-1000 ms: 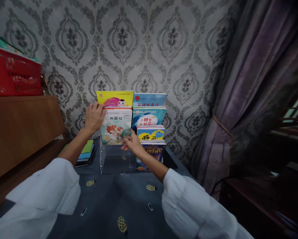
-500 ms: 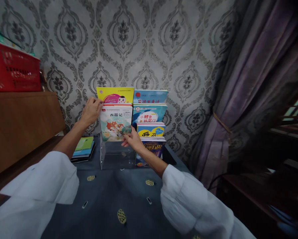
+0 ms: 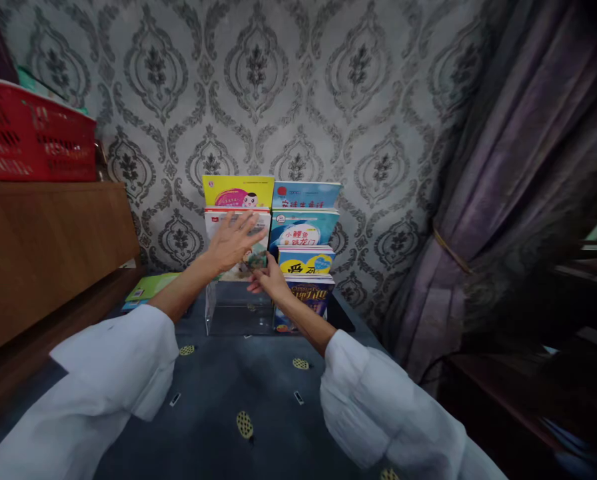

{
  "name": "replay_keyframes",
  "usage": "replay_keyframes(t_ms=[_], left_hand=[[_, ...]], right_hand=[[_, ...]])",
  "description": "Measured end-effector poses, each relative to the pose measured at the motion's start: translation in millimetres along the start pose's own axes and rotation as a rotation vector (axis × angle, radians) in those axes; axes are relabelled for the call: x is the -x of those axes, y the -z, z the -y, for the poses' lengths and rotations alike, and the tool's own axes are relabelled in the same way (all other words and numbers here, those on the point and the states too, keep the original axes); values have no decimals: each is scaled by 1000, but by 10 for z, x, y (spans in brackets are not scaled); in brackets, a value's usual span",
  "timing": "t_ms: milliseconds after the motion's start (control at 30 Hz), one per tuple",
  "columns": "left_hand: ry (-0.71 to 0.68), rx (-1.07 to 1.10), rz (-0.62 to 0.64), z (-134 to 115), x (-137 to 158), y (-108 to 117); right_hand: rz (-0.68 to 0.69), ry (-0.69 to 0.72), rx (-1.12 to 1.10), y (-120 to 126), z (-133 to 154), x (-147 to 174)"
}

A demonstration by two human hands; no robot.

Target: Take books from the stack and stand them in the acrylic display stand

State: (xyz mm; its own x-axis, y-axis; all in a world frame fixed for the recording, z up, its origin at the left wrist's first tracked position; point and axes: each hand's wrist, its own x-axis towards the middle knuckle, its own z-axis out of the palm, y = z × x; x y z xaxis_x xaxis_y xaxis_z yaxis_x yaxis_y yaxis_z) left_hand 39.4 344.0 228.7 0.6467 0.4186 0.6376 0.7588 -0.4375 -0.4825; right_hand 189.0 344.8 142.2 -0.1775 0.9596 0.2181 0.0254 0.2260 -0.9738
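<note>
A white picture book (image 3: 215,231) stands in the left column of a clear acrylic stand (image 3: 236,319), in front of a yellow book (image 3: 236,183). My left hand (image 3: 234,241) lies spread with fingers apart over its cover, hiding most of the title. At the book's lower right corner, my right hand (image 3: 272,279) pinches the edge between thumb and fingers. The right column holds a light blue book (image 3: 308,193), a teal book (image 3: 328,230), a yellow-and-blue book (image 3: 308,260) and a dark purple book (image 3: 311,297), tiered downward.
Dark blue patterned cloth (image 3: 203,420) covers the table. A green book (image 3: 153,287) tops a pile left of the stand, partly behind my left arm. A red basket (image 3: 33,133) sits on a wooden cabinet (image 3: 53,247). A purple curtain (image 3: 433,287) hangs at right.
My left hand has moved right from the white book's upper left edge and spread over its cover. My right hand stays at the lower right corner. The view has shifted slightly.
</note>
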Motion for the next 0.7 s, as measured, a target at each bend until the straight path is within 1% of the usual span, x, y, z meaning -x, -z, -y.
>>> replay_keyframes(t_ms=[133,267,433,533,600,700], left_hand=[[-19,-175,67,-143,-59,-102],[-13,-251,51,-212,-95,-94],[12,-264,72,-275,-148,-53],[23,-252,87,-301,-128,-62],[28,-235,94,-302,-65,-85],[57,-209,107,-269,114,-132]], right_hand=[[6,12,1,23,-20,9],[-9,41,-9,44,-31,14],[8,35,-31,57,-37,0],[20,34,-31,73,-58,-5],[24,52,-28,82,-79,-2],[18,64,-15,82,-106,5]])
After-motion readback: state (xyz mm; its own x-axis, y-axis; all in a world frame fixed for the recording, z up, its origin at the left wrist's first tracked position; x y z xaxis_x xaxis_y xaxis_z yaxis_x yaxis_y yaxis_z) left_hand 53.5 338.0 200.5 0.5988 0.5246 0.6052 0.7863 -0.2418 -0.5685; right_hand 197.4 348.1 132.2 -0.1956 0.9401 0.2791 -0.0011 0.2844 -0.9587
